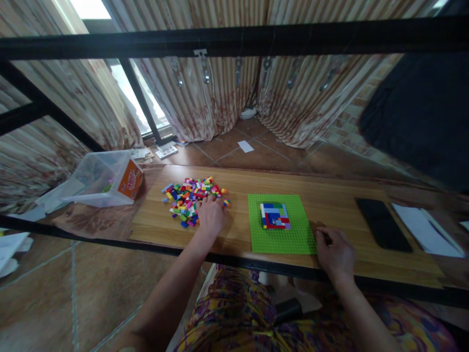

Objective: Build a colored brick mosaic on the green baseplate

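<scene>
A pile of small coloured bricks (188, 195) lies on the wooden table (330, 195). My left hand (210, 215) rests at the pile's right edge, fingers down among the bricks; whether it holds one is hidden. To the right lies a green baseplate (280, 234) carrying a small flat block of blue, red, white and green bricks (274, 216). My right hand (335, 252) lies on the table at the baseplate's lower right corner, fingers curled against its edge.
A clear plastic tub (106, 178) with an orange label lies on its side at the table's left end. A black phone (383, 224) and white paper (427, 230) lie at the right. A black metal bar (234, 41) crosses overhead; curtains hang behind.
</scene>
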Motion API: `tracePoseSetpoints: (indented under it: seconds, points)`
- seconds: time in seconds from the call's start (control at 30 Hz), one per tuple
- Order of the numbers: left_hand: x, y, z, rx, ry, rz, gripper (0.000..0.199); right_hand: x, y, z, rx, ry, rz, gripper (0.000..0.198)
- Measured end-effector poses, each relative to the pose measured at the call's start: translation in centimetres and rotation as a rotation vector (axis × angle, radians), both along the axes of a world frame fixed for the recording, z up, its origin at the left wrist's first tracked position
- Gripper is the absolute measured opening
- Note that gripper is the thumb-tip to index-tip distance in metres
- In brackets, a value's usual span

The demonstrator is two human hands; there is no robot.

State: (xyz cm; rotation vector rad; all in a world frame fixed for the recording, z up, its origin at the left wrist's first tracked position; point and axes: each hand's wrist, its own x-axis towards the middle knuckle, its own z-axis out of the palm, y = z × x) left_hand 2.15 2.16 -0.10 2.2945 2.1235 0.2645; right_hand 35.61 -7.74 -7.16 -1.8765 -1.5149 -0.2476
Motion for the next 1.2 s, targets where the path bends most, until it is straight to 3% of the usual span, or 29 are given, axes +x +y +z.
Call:
tracePoseSetpoints:
  seconds: [0.2, 0.37, 0.5, 0.7, 0.93, 1.2]
  points:
    - [0.3, -0.6, 1.1, 0.042, -0.212, -0.073, 0.015, 0.1, 0.0, -0.2, -0.013, 0.019, -0.009, 0.028]
    - [2.9, -2.1, 0.7, -0.132, -0.628, -0.19, 0.007, -0.1, 0.1, -0.1, -0.033, 0.055, -0.028, 0.03]
    - [5.5, -2.8, -0.1, -0.209, -0.758, -0.279, 0.009, -0.3, 0.1, 0.1, -0.048, 0.077, -0.023, 0.03]
    - [8.2, -2.3, 0.7, -0.203, -0.655, -0.419, 0.018, -0.4, 0.2, 0.2, -0.031, 0.098, -0.02, 0.027]
    - [10.3, -1.5, 1.0, -0.175, -0.263, -0.567, 0.023, -0.5, 0.3, 0.2, -0.021, 0.12, -0.017, 0.027]
    - [11.7, -1.2, 2.0, -0.152, -0.051, -0.597, 0.017, -0.4, 0.3, 0.1, -0.047, 0.099, -0.031, 0.026]
